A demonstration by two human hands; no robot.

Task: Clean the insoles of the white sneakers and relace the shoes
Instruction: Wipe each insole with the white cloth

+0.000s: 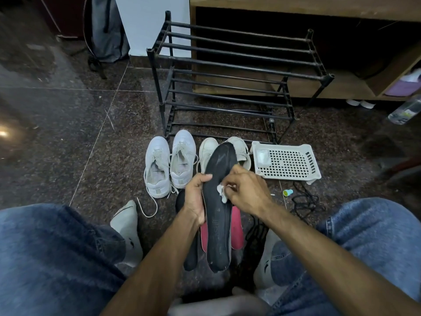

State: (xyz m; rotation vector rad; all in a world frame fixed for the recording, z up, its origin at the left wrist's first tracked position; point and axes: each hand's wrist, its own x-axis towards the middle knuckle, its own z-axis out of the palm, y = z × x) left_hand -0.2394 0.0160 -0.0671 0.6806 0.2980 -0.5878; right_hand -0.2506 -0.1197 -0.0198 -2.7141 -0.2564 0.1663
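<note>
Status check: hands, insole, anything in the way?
Left hand grips black insole upright. Right hand pinches white wipe against it. Red insoles lie underneath; nothing blocking.

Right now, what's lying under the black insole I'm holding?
Under the black foam insole, red insoles and another black insole lie on the dark floor. How many red ones, and the floor beneath, are covered.

Black insole (219,201), white wipe (222,190), red insoles (237,226), white sneakers (169,165)
</note>
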